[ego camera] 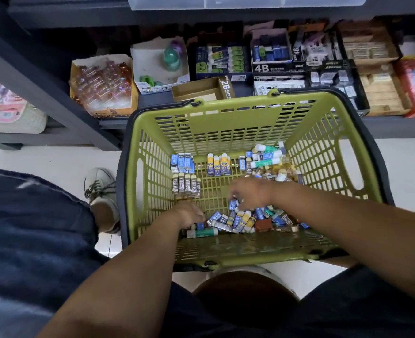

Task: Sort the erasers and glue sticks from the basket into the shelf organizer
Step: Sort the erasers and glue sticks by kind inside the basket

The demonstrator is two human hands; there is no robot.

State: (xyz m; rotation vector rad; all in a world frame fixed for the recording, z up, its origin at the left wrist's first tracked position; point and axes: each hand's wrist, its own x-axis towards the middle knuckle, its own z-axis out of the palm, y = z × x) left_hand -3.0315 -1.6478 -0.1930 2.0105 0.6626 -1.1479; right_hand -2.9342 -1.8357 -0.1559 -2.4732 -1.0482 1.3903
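A green plastic basket [228, 113] stands on the floor in front of me. Inside it lie neat rows of blue erasers [182, 163], brown 2B erasers [186, 186] and yellow-and-blue erasers [218, 164], glue sticks [266, 156] at the far right, and a loose heap of erasers [240, 219] along the near wall. My left hand [188, 214] reaches down into the left end of the heap, its fingers hidden among the pieces. My right hand [247, 192] hovers over the heap's middle, fingertips pinching a small blue eraser [233, 204].
Behind the basket a dark low shelf [226, 90] carries open cardboard boxes: an almost bare 2B box [201, 90], a glue-stick box [222, 61], 4B eraser boxes [273, 57], tan boxes at right. My shoe [101, 189] rests left of the basket on the white floor.
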